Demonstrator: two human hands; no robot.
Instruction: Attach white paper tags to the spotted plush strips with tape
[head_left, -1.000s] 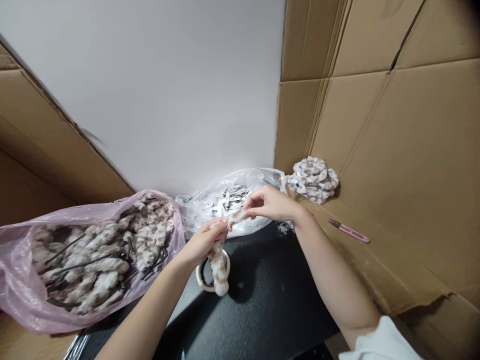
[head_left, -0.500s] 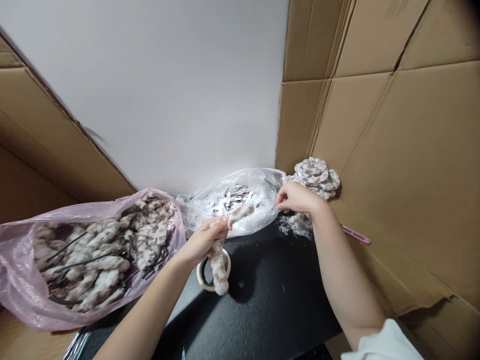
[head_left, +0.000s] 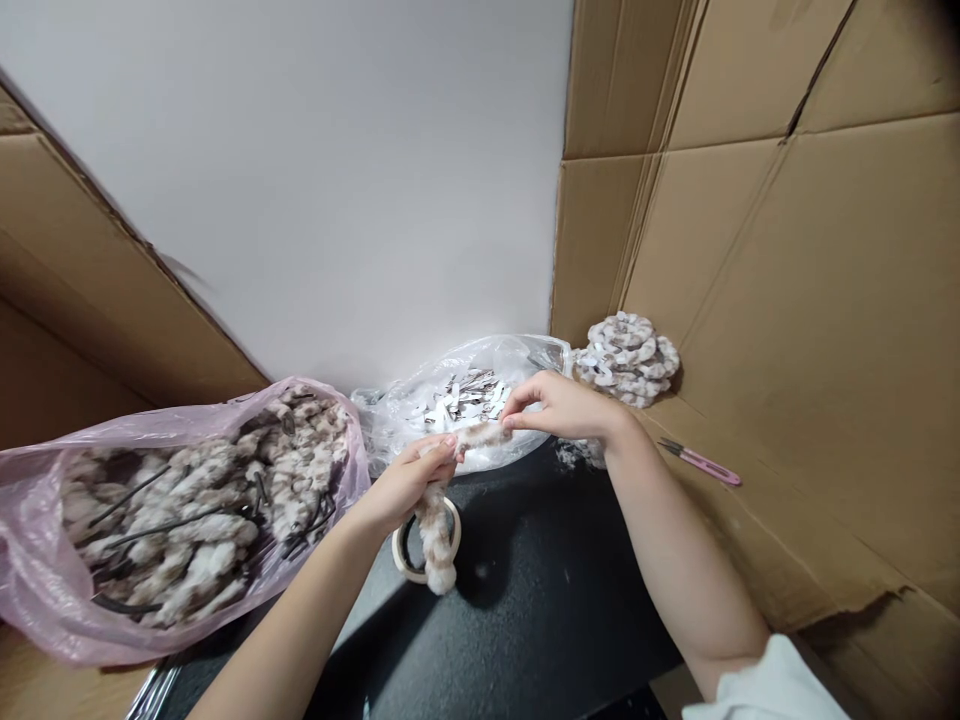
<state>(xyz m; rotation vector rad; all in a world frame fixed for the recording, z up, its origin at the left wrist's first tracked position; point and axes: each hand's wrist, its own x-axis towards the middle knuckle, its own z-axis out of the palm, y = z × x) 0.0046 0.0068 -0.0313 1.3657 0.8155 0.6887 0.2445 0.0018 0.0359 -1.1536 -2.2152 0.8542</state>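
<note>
A furry white-and-brown strip [head_left: 437, 545] is pinched near its middle by my left hand [head_left: 416, 478], its longer end hanging down over a roll of cream tape [head_left: 400, 560]. My right hand [head_left: 559, 405] has thumb and forefinger closed at the strip's other end, which points up and right. Whether something small sits between those fingertips is too fine to see. Just behind both hands lies a clear plastic bag [head_left: 529, 352] with many white, tag-like slips [head_left: 457, 398] in it.
At left, a pink plastic bag [head_left: 45, 625] holds furry pieces [head_left: 187, 520] with dark cords. More furry strips [head_left: 634, 355] are piled at back right, near pink-handled snips [head_left: 709, 466] and loose fluff [head_left: 574, 455]. Cardboard walls [head_left: 817, 330] flank the black table [head_left: 555, 620].
My right hand has moved left, from beside the clear bag to the upper end of the furry strip. My left hand and the strip have stayed nearly still. More of the snips shows.
</note>
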